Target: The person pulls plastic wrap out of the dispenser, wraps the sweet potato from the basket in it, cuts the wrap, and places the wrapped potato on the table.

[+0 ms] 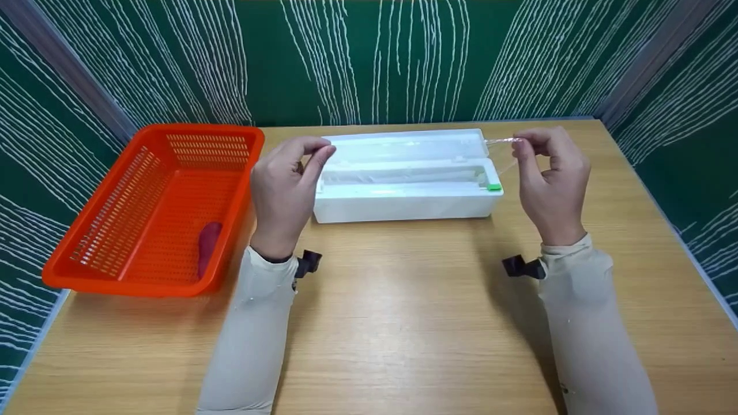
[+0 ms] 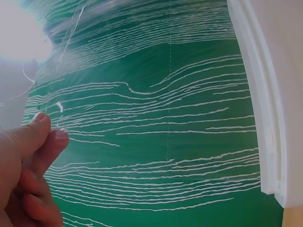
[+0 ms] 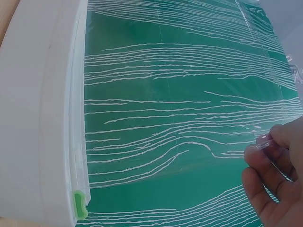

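A white cling film dispenser (image 1: 403, 207) stands at the back of the table with its lid (image 1: 403, 147) raised. Inside it lies the film roll (image 1: 403, 175), and a small green slider (image 1: 494, 187) sits at the right end. A clear sheet of cling film (image 3: 142, 118) stretches between the dispenser and both hands. My left hand (image 1: 285, 193) pinches one corner between thumb and forefinger, above the box's left end. The right hand (image 1: 550, 184) pinches the other corner, just beyond the right end. Through the film the green patterned wall shows.
To the left is an orange perforated basket (image 1: 202, 129) with a dark red elongated object (image 1: 207, 245) inside, against its right wall. The wooden table (image 1: 398, 323) reaches back to a green wall with white wavy lines (image 1: 369, 63).
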### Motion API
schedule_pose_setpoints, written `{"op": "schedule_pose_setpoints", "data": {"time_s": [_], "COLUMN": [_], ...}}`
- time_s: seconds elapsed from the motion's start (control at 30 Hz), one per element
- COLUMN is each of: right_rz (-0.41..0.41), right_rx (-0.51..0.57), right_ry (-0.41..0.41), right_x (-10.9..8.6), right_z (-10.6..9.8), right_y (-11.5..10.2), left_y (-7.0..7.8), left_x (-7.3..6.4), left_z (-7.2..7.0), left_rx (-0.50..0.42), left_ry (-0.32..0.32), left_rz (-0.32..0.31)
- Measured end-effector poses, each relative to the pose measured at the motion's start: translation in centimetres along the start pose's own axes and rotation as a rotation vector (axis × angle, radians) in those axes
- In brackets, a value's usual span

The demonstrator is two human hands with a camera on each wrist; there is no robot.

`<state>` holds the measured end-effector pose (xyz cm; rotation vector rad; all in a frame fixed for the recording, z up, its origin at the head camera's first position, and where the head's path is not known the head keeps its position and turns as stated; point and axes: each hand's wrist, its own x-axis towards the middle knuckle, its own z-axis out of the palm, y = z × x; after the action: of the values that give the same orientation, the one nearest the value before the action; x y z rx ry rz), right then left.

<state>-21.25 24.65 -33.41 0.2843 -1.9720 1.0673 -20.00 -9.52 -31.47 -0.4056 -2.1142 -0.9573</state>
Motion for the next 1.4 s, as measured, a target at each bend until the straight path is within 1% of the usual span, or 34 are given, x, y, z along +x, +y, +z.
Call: {"op": "schedule_pose_setpoints", "data": {"time_s": [0.1,0.27,0.37,0.7,0.93,1.17,1.4], "right_rz": [0.001,0.011,0.013,0.019,0.005,-0.003,-0.006], "right_rx": [0.002,0.0,0.002,0.006,0.023,0.029,0.032], "right_ry": [0.004,0.009,0.011,0.014,0.034,0.043,0.037], "right_x": [0.03,0.1,0.15,0.19,0.24,0.3,0.29], "right_z": [-0.03,-0.11,-0.16,-0.35,-0.32,-0.3,-0.33], "right_y": [-0.13,-0.32,-0.35,-0.48,-0.3,-0.16,-0.07], "left_y": [0.06,0.16,0.22,0.26,0.35,0.5,0.5], "left_x": [-0.01,0.01,0.02,0.1,0.14,0.18,0.2], "left_z": [-0.02,-0.01,-0.03,-0.22,-0.33,-0.37,-0.5], "left_rx": [-0.031,-0.092,-0.111,-0.088,-0.114,-0.119,-0.109], "left_ry": [-0.007,0.001,0.002,0.018,0.027,0.025,0.016], "left_rz": [-0.01,-0.025,-0.028,0.003,0.006,0.005,0.025]}}
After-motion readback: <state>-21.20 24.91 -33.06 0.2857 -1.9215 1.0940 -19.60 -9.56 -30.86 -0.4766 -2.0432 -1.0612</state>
